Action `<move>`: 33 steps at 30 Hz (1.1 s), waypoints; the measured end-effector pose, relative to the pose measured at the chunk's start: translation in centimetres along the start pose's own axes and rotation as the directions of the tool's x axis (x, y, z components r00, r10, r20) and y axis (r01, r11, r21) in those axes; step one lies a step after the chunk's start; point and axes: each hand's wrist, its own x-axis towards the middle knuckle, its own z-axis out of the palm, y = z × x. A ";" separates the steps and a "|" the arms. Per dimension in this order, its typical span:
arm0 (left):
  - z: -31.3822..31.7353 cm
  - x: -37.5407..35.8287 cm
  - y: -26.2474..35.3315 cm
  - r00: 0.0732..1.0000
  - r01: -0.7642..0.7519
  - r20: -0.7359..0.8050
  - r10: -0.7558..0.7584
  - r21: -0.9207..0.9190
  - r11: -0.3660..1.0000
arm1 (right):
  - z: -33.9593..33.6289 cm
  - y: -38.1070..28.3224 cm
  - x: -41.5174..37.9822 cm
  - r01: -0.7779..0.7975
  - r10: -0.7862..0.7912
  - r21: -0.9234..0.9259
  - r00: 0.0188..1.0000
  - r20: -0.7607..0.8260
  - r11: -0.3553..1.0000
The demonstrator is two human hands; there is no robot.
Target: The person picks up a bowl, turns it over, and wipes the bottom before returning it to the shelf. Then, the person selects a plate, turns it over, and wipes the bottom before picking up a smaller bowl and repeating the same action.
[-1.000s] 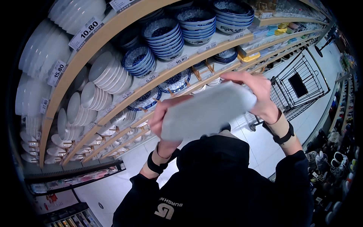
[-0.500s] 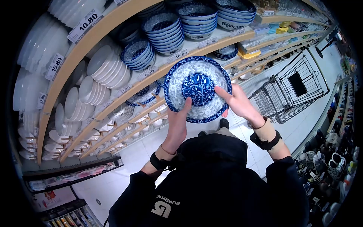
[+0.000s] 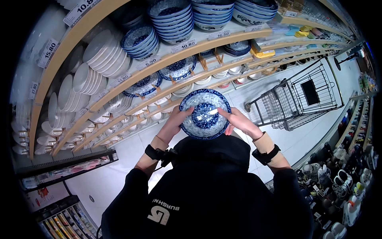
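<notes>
A round blue and white patterned plate point(image 3: 205, 129) is held between both hands in front of my dark jacket. On its left rim rests my left hand point(image 3: 175, 122), thumb over the face and fingers out of sight underneath. The right rim is gripped by my right hand point(image 3: 241, 122), with its thumb on top and some fingers showing below. Glare lies across the plate's blue centre. Beyond it, similar blue plates point(image 3: 178, 68) stand in wooden racks on a lower shelf.
Stacked blue bowls point(image 3: 170, 24) and white dishes point(image 3: 104, 53) fill the shelves ahead and left. A wire shopping cart point(image 3: 296, 99) stands on the floor at right. Slippers and shoes point(image 3: 342, 179) line the right side; a low display rack point(image 3: 65, 221) is at lower left.
Both hands have drawn the plate down and closer to my body. More of the racked plates behind it now shows.
</notes>
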 end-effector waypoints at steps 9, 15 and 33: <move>1.2 5.8 0.9 0.981 0.108 0.127 -0.150 0.291 0.951 | -7.6 2.8 5.2 0.115 -0.113 -0.155 0.993 0.024 0.981; 4.5 11.7 3.7 0.982 0.060 0.142 -0.126 0.398 0.915 | -15.4 0.3 10.7 0.108 -0.110 -0.140 0.994 -0.008 0.984; 8.8 24.8 9.5 0.977 0.024 -0.210 0.044 0.310 0.950 | -27.9 -8.0 24.5 0.394 -0.435 -0.518 0.899 0.046 0.760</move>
